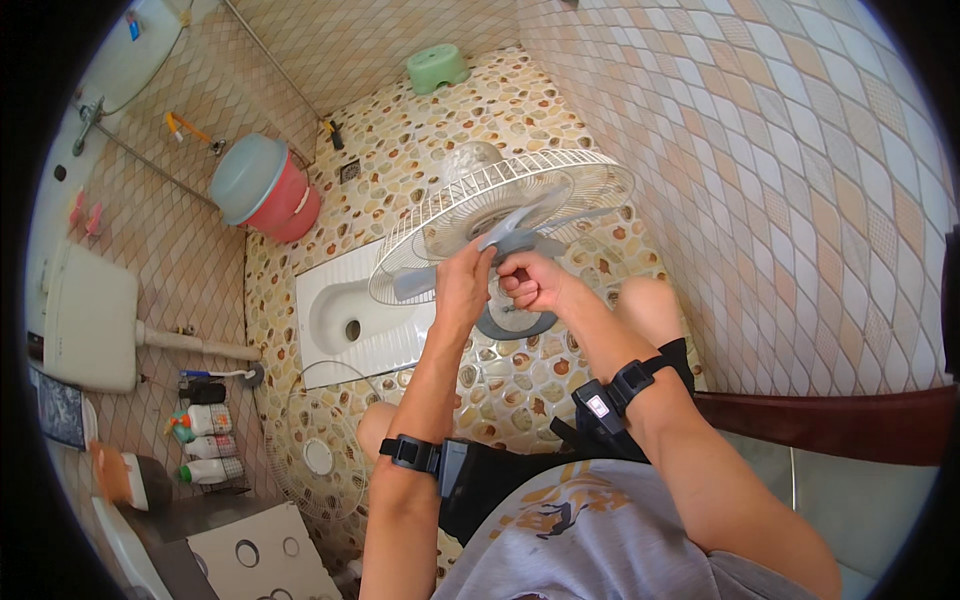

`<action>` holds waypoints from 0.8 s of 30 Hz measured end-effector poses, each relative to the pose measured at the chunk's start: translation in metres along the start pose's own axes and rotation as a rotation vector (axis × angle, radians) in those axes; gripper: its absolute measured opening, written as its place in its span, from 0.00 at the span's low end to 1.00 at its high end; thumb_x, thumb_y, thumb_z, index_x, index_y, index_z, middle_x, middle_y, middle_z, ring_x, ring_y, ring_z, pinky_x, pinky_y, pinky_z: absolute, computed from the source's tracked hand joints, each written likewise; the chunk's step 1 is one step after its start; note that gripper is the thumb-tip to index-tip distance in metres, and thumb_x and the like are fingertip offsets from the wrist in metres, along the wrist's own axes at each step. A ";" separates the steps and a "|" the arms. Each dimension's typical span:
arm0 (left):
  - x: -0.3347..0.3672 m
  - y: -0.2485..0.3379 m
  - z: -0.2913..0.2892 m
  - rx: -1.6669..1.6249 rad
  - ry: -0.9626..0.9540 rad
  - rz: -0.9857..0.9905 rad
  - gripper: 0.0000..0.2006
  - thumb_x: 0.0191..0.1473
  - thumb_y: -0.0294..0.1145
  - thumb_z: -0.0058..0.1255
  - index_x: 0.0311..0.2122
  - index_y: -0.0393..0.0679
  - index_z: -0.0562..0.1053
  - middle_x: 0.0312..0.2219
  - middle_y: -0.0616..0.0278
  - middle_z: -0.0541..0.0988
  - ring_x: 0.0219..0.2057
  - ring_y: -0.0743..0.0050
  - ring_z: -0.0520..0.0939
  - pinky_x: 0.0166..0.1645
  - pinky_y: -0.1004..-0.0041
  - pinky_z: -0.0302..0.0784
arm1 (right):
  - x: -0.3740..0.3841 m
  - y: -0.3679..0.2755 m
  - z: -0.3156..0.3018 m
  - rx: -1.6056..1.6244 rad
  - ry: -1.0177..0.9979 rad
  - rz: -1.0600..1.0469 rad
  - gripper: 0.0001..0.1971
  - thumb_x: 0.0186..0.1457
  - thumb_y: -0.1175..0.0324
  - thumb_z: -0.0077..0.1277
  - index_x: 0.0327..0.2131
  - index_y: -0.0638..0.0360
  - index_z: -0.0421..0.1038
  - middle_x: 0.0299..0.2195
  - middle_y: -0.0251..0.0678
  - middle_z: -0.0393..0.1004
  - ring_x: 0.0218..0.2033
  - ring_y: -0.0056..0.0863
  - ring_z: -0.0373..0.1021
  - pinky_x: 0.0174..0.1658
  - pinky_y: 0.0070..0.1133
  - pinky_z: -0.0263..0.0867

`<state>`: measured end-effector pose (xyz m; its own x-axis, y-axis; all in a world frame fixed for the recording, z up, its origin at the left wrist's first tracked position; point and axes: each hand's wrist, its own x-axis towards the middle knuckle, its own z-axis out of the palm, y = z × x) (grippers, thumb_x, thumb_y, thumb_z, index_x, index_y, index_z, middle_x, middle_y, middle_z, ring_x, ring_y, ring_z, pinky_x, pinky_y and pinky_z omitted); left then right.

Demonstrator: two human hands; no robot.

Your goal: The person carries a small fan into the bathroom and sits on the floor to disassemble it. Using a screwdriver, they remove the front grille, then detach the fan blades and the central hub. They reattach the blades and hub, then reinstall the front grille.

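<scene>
An electric fan stands in front of me with its front open. Its white wire rear grille (600,172) tilts up around the grey-blue fan blade (516,240). My left hand (463,288) has its fingers closed on the blade close to the hub. Just right of it, my right hand (535,283) is curled with thumb and fingers together at the hub; whatever it pinches is hidden. Below the hands the round grey fan base (517,322) rests on the floor. The detached front grille (318,457) lies on the floor at my lower left.
A white squat toilet (318,300) is set in the floor left of the fan. Farther back are a red bucket (285,212) with a pale basin on top and a green stool (437,68). Bottles fill a wire rack (212,445) by the left wall. The tiled wall (740,200) rises on the right.
</scene>
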<state>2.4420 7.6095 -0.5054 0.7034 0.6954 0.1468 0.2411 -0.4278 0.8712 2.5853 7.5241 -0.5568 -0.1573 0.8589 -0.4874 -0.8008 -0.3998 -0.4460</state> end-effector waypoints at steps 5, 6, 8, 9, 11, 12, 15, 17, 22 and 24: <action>-0.009 -0.026 0.001 -0.242 0.055 -0.113 0.16 0.65 0.39 0.51 0.36 0.33 0.79 0.17 0.65 0.76 0.15 0.79 0.76 0.21 0.74 0.70 | -0.018 0.013 0.022 -0.604 0.551 -0.338 0.17 0.53 0.54 0.62 0.33 0.61 0.76 0.21 0.31 0.73 0.19 0.23 0.73 0.15 0.17 0.64; -0.010 -0.029 0.003 -0.257 0.055 -0.123 0.15 0.64 0.38 0.52 0.37 0.33 0.79 0.17 0.64 0.76 0.15 0.78 0.77 0.21 0.74 0.70 | -0.021 0.016 0.025 -0.782 0.651 -0.371 0.23 0.54 0.52 0.62 0.37 0.68 0.76 0.24 0.36 0.76 0.23 0.26 0.77 0.19 0.20 0.70; -0.011 -0.036 0.007 -0.289 0.056 -0.135 0.15 0.64 0.38 0.52 0.37 0.33 0.79 0.17 0.63 0.77 0.15 0.77 0.78 0.21 0.74 0.71 | -0.021 0.025 0.029 -1.009 0.813 -0.622 0.25 0.55 0.50 0.61 0.37 0.70 0.75 0.24 0.38 0.76 0.24 0.26 0.77 0.20 0.21 0.71; -0.013 -0.038 0.010 -0.303 0.062 -0.142 0.16 0.64 0.38 0.51 0.37 0.32 0.79 0.17 0.63 0.77 0.15 0.77 0.78 0.21 0.74 0.71 | -0.020 0.029 0.030 -1.110 0.888 -0.674 0.26 0.55 0.50 0.61 0.37 0.71 0.75 0.25 0.39 0.76 0.25 0.26 0.78 0.21 0.21 0.72; -0.015 -0.041 0.013 -0.342 0.076 -0.148 0.17 0.65 0.39 0.51 0.37 0.32 0.79 0.18 0.63 0.76 0.15 0.77 0.78 0.21 0.75 0.70 | -0.020 0.034 0.028 -0.787 0.706 -0.647 0.26 0.57 0.49 0.58 0.38 0.71 0.75 0.27 0.40 0.77 0.26 0.27 0.78 0.22 0.22 0.73; -0.014 -0.043 0.014 -0.369 0.083 -0.147 0.17 0.65 0.39 0.51 0.36 0.31 0.79 0.17 0.64 0.76 0.15 0.77 0.78 0.21 0.75 0.70 | -0.019 0.037 0.027 -0.622 0.621 -0.583 0.26 0.58 0.49 0.57 0.38 0.71 0.74 0.28 0.41 0.77 0.27 0.28 0.78 0.23 0.22 0.73; -0.015 -0.047 0.016 -0.452 0.099 -0.137 0.18 0.65 0.40 0.51 0.35 0.31 0.79 0.17 0.64 0.76 0.15 0.78 0.77 0.20 0.76 0.69 | -0.019 0.042 0.024 -0.140 0.396 -0.371 0.26 0.61 0.49 0.52 0.43 0.70 0.72 0.34 0.45 0.77 0.28 0.29 0.77 0.25 0.23 0.74; -0.013 -0.049 0.016 -0.455 0.097 -0.148 0.19 0.65 0.41 0.51 0.34 0.32 0.79 0.17 0.65 0.76 0.14 0.79 0.76 0.19 0.76 0.68 | -0.017 0.044 0.025 -0.408 0.614 -0.568 0.27 0.64 0.48 0.49 0.44 0.69 0.70 0.34 0.43 0.76 0.29 0.29 0.76 0.27 0.26 0.74; -0.013 -0.049 0.016 -0.449 0.092 -0.205 0.19 0.65 0.42 0.52 0.31 0.34 0.78 0.14 0.67 0.73 0.12 0.81 0.71 0.17 0.77 0.66 | -0.015 0.048 0.025 -0.192 0.493 -0.539 0.28 0.66 0.45 0.45 0.45 0.67 0.69 0.35 0.41 0.75 0.29 0.28 0.74 0.30 0.28 0.74; -0.014 -0.047 0.017 -0.459 0.109 -0.178 0.18 0.65 0.42 0.52 0.31 0.34 0.78 0.13 0.68 0.71 0.12 0.82 0.71 0.17 0.77 0.66 | -0.013 0.051 0.024 -0.030 0.525 -0.422 0.27 0.67 0.45 0.43 0.45 0.66 0.69 0.35 0.41 0.75 0.31 0.28 0.75 0.32 0.29 0.73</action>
<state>2.4323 7.6106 -0.5565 0.5986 0.8011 0.0042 0.0150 -0.0165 0.9998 2.5323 7.5003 -0.5551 0.4733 0.6769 -0.5638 -0.7142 -0.0797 -0.6954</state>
